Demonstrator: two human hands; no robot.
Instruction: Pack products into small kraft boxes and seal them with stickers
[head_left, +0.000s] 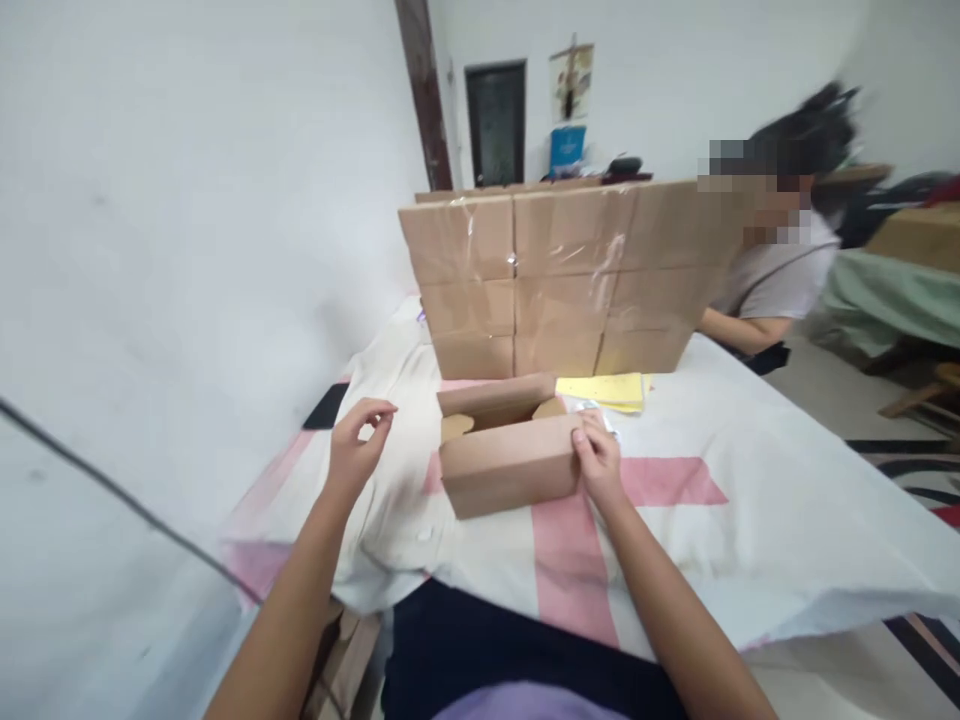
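Observation:
A small brown cardboard box [514, 465] stands open at the top on the cloth-covered table, its long flaps raised and rounded side tabs showing at both ends. My right hand [598, 458] grips its right end, with the thumb on the front face and the other fingers partly hidden behind. To the left of the box, apart from it, my left hand [360, 438] is raised with thumb and forefinger pinched together. Whatever that pinch holds, if anything, is too small to make out. The bottom inside the box is hidden by its front wall.
Large stacked cartons bound with clear tape [562, 275] rise behind the box. Yellow papers [604, 390] lie at their foot. A dark flat object [325, 407] rests at the table's left edge by the wall. Another person [780, 270] sits beyond the cartons at right.

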